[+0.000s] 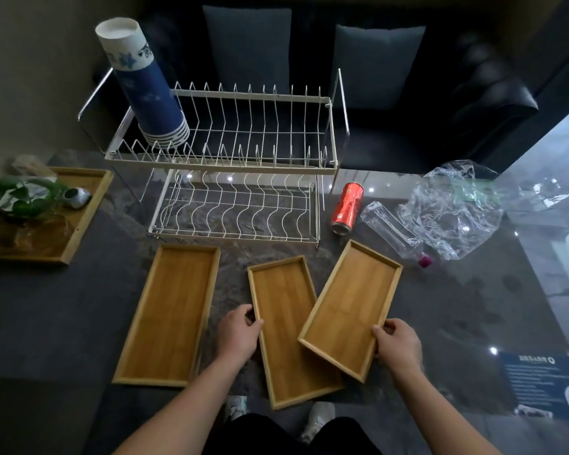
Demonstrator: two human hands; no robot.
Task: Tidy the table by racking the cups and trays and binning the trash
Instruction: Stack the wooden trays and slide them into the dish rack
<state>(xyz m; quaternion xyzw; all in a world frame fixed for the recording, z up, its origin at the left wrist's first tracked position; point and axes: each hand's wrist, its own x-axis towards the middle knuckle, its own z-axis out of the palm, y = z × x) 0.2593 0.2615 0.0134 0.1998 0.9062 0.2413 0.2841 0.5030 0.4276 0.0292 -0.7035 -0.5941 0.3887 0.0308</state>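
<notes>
Three bamboo trays lie on the dark table. The left tray (170, 311) lies flat and untouched. My left hand (239, 333) grips the left edge of the middle tray (288, 326). My right hand (398, 344) holds the near right corner of the right tray (353, 307), which overlaps the middle tray. Behind them stands a white two-tier wire rack (224, 152), with a stack of blue-and-white paper cups (142, 80) upside down on its upper tier at the left. A red can (347, 206), a clear plastic bottle (391, 233) and a crumpled clear plastic bag (454, 208) lie to the rack's right.
A larger wooden tray (79, 221) at the left holds a green plant (17, 195) and a small silver object (78, 197). A blue printed card (546, 382) lies at the near right. A dark sofa with cushions (378, 64) sits behind the table.
</notes>
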